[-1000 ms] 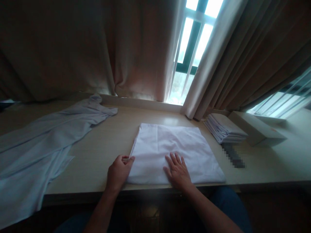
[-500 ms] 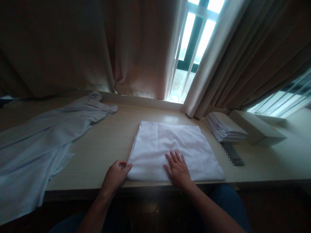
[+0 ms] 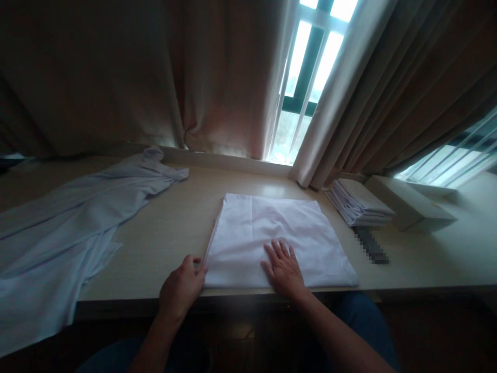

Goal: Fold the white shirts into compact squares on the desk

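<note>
Left hand nearer corner of cloth

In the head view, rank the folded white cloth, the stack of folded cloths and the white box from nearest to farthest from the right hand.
1. Folded white cloth: under the right hand, touching.
2. Stack of folded cloths: to the right.
3. White box: farther right, beyond the stack.

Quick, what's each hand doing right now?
Left hand: closed, pinching the folded white cloth at its near-left corner.
Right hand: open, flat on the cloth.
</note>
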`<state>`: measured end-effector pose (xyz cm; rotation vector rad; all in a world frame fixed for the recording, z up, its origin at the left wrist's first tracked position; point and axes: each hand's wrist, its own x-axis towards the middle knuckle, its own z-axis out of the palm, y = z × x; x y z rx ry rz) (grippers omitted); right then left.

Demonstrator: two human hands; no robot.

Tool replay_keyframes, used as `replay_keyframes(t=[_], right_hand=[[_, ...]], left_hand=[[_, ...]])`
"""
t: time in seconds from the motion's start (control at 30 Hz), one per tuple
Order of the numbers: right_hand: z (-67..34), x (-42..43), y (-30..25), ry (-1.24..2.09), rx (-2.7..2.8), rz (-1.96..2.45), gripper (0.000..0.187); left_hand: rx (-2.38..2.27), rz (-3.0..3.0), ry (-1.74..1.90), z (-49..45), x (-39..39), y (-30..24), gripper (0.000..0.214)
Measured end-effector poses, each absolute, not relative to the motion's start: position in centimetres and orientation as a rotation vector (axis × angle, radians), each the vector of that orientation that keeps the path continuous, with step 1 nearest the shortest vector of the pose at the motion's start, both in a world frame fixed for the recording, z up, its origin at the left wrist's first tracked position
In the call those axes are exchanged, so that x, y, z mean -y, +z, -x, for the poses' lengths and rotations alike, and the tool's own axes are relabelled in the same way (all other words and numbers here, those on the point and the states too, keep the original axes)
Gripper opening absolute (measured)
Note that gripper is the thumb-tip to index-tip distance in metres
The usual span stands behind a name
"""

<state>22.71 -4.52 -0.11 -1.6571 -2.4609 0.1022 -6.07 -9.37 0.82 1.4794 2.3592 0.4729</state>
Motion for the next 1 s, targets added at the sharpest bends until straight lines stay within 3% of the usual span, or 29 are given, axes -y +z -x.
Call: replay_keyframes(t=[0.13, 0.27, 0.5, 0.7, 1.0], right_hand=[[-22.7, 4.5, -0.4, 0.093, 2.462, 1.632, 0.059], [-22.7, 4.5, -0.6, 0.081, 2.485, 1.635, 0.059], [-19.2, 4.1, 1.9, 0.097, 2.639, 1.363, 0.058], [-12.2, 2.7, 2.1, 0.341, 2.81, 1.015, 0.057], [-8.0, -2.9, 0.9, 0.368, 2.88, 1.019, 0.063]], left_hand=[[-2.44, -1.897, 0.875, 2.8, 9.3, 1.4, 0.036], [-2.142, -2.362, 0.76, 0.0, 8.6, 0.1, 0.048], [-2.419, -2.142, 0.663, -0.4, 8.4, -3.3, 0.076], [-2.465, -2.094, 0.519, -0.2, 8.5, -3.7, 0.064], [-2.477, -2.102, 0.567, -0.6, 8.2, -2.5, 0.079]])
